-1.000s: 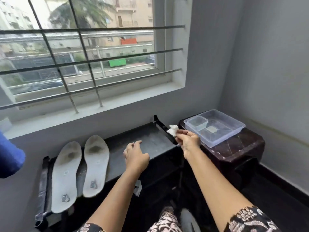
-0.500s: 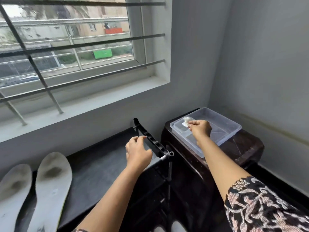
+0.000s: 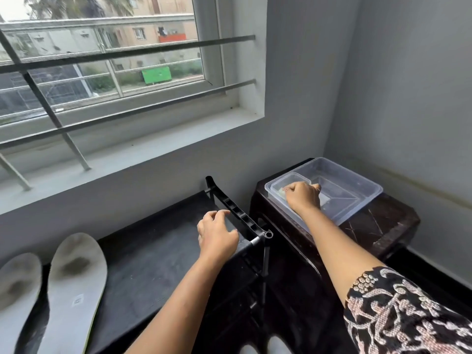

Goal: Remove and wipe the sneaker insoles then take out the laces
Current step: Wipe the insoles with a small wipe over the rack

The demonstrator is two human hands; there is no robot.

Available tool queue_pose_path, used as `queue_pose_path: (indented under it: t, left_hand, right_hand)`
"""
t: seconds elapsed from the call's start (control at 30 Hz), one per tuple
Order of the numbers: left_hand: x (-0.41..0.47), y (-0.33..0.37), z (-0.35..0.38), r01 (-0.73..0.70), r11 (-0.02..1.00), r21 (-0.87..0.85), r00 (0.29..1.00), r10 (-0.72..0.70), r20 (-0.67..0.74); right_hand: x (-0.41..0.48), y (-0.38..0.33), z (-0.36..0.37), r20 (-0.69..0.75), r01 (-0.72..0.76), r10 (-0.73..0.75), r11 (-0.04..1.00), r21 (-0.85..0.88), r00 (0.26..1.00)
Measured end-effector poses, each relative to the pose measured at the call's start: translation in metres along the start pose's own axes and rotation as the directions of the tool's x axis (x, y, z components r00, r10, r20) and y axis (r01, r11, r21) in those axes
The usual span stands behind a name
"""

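- the right hand (image 3: 302, 199) is right of the middle of the frame, knuckles up, with its fingers curled down into a small clear box (image 3: 275, 182). a pale wad (image 3: 281, 193) shows just at the fingers. i cannot tell if the hand pinches it or only touches it.
- the small box stands inside a bigger clear tray (image 3: 357, 190), probably so that wet or dirty wiping things stay in one place and not on the furniture.
- the left hand (image 3: 217, 235) is in the middle of the frame, relaxed and holding nothing, fingers loosely bent over the right end of the black rack (image 3: 158, 251), just beside its side rail (image 3: 236, 209). it seems to wait there, or to steady the body during the reach to the right.
- the two insoles (image 3: 76, 290) lie side by side at the lower left, flat on the rack top, upper face up, with dark marks at the heel. i think they lie spread like this for wiping or drying.
- the sneakers and the laces are not clearly in view, so the lace step looks not yet begun.
- the rack top is dark, matte and a little dusty. the tray sits on a dark brown glossy stool (image 3: 378, 223), close to the right of the rack.
- above is a window (image 3: 102, 60) with metal bars (image 3: 127, 53) and a deep pale sill (image 3: 127, 154). the grey walls (image 3: 408, 98) meet in a corner at the upper right.
- a patterned sleeve (image 3: 408, 315) fills the lower right.
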State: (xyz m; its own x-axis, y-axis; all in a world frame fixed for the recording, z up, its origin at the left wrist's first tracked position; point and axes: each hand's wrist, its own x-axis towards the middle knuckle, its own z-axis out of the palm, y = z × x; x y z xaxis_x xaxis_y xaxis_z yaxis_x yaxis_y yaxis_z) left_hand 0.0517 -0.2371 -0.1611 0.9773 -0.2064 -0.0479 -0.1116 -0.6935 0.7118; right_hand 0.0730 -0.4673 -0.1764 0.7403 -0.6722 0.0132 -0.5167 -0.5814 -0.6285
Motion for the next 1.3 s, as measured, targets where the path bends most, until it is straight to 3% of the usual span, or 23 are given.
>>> queue_pose_path:
  t: [0.1, 0.23, 0.4, 0.53, 0.63, 0.8, 0.97, 1.13, 1.3]
  left_hand:
    - [-0.01, 0.0, -0.002, -0.017, 1.0, 0.003, 1.0, 0.017, -0.001]
    - [-0.03, -0.004, -0.007, -0.071, 0.997, -0.024, 0.997, 0.07, -0.026]
    - [-0.064, -0.022, -0.001, -0.192, 0.981, -0.038, 0.977, 0.188, -0.097]
    - [-0.087, -0.039, 0.015, -0.296, 0.955, -0.013, 0.953, 0.294, -0.07]
    - [-0.096, -0.057, 0.032, -0.266, 0.964, -0.027, 0.963, 0.267, 0.023]
    - [-0.095, -0.106, 0.061, -0.133, 0.991, -0.005, 0.961, 0.13, 0.244]
    - [-0.089, -0.166, 0.082, -0.006, 0.998, 0.061, 0.905, -0.021, 0.425]
    - [-0.091, -0.205, 0.072, 0.108, 0.986, 0.128, 0.863, -0.157, 0.48]
    - [-0.107, -0.196, 0.028, 0.209, 0.959, 0.193, 0.818, -0.279, 0.503]
  right_hand:
    - [-0.015, -0.005, -0.009, -0.209, 0.092, -0.074, 0.993, 0.078, 0.975]
    - [-0.056, -0.01, -0.016, -0.473, 0.187, -0.069, 0.96, 0.206, 0.878]
    - [-0.118, -0.001, 0.001, -0.511, 0.253, -0.073, 0.922, 0.293, 0.857]
    - [-0.155, 0.019, 0.021, -0.46, 0.286, -0.124, 0.909, 0.303, 0.879]
    - [-0.18, 0.043, 0.041, -0.382, 0.267, -0.157, 0.929, 0.255, 0.911]
    - [-0.214, 0.089, 0.083, -0.206, 0.214, -0.179, 0.964, 0.158, 0.962]
    - [-0.234, 0.124, 0.124, -0.061, 0.133, -0.133, 0.991, 0.01, 0.989]
    - [-0.247, 0.126, 0.147, 0.1, 0.103, -0.089, 0.983, -0.149, 0.991]
    - [-0.263, 0.076, 0.13, 0.234, 0.117, -0.064, 0.968, -0.224, 0.97]
